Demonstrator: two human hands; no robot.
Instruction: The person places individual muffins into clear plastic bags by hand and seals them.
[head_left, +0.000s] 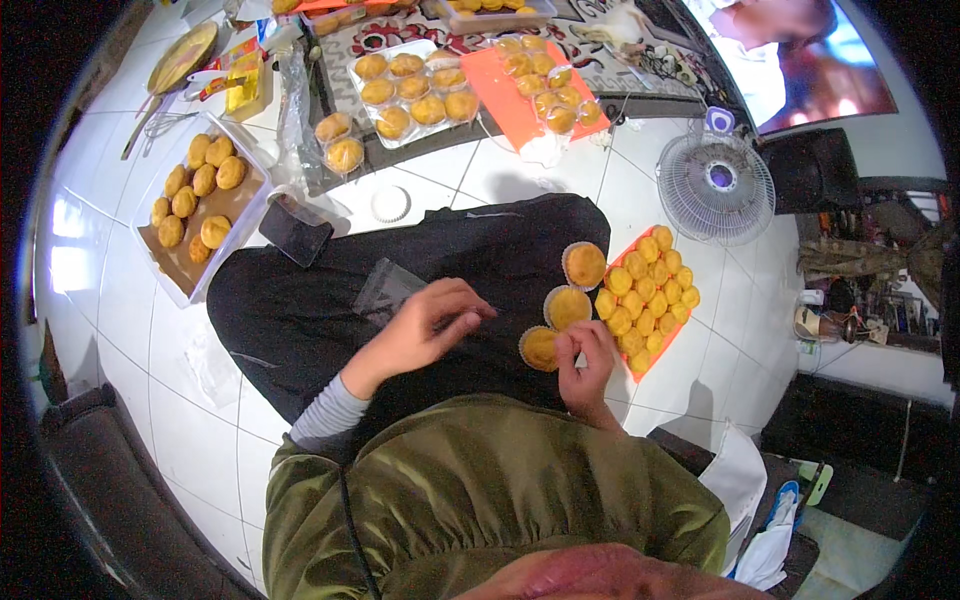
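Note:
Three round golden pastries in white paper cups lie in a row on the right of my lap: an upper one (585, 265), a middle one (568, 308) and a lower one (540, 349). My right hand (585, 360) is at the lower pastry's right edge, its fingertips curled; whether they grip the cup I cannot tell. Over the middle of the black-clothed lap is my left hand (447, 319), fingers bent, with nothing plainly visible in it. A clear plastic bag (390, 289) lies on the lap just behind that hand. One empty paper cup (391, 204) is on the floor tiles beyond my legs.
An orange tray (639, 375) of small yellow pastries is at right, below a fan (716, 187). At left stand a plastic box (259, 196) of pastries and a phone (296, 232). Ahead are a white tray (364, 88) and an orange tray (495, 105) with wrapped pastries.

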